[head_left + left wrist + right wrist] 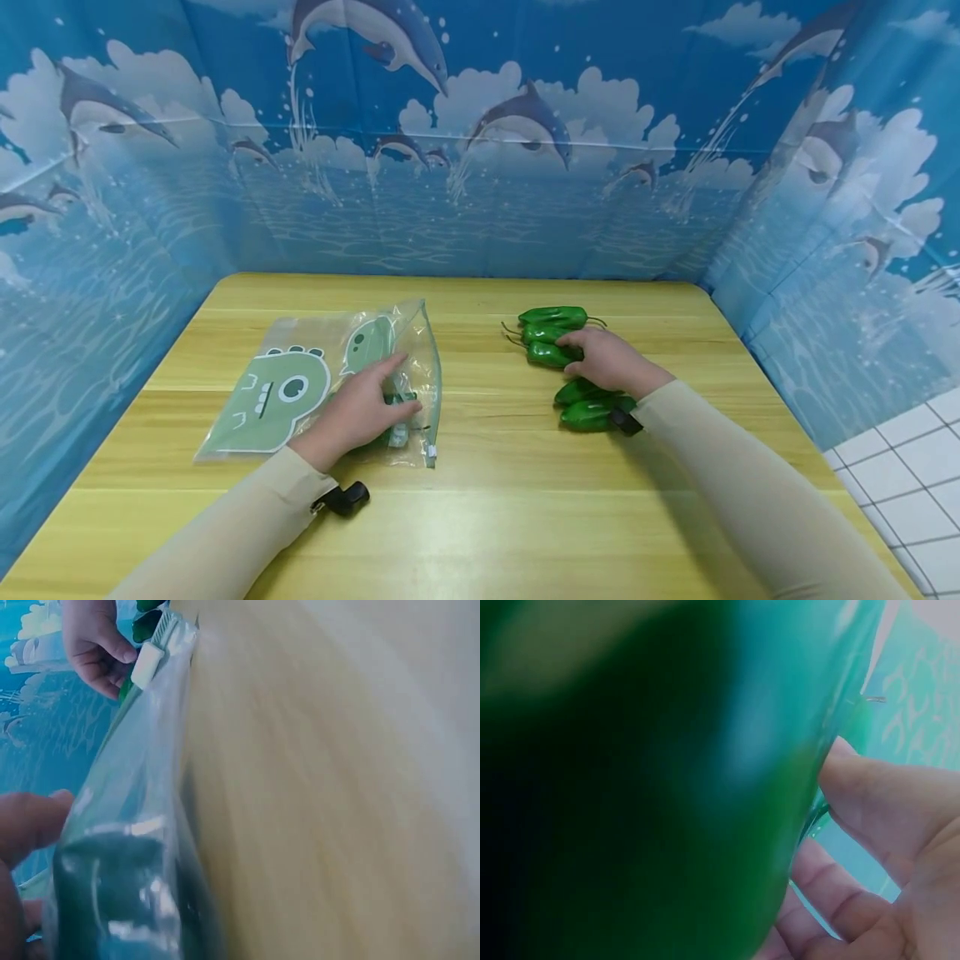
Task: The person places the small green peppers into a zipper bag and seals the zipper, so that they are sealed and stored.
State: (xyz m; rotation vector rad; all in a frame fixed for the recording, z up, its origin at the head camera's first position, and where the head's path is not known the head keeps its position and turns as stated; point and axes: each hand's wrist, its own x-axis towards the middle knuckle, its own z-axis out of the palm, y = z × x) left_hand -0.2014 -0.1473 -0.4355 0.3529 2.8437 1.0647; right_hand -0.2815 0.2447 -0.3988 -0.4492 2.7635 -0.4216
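My left hand [356, 412] rests over the clear zip bag [303, 400] at table left, thumb and forefinger spread apart and not curled round anything. Dark green contents [112, 892] show through the plastic beside it, and the white slider [431, 451] sits at the near end of the zip edge. My right hand [606, 358] is at the green peppers [553, 316], three lying side by side farther off and two nearer, under my wrist. Its thumb and fingers are partly bent, a small gap between them, by the end of the third pepper; whether they have that one pinched I cannot tell. I judge the step in hand to be picking out a single pepper, and the next move calls for a sure pinch that leaves its neighbours undisturbed. The table [487, 508] is yellowish wood grain with a slight shine, walled round by a blue dolphin-print curtain [487, 208], with white tiles [911, 458] at lower right
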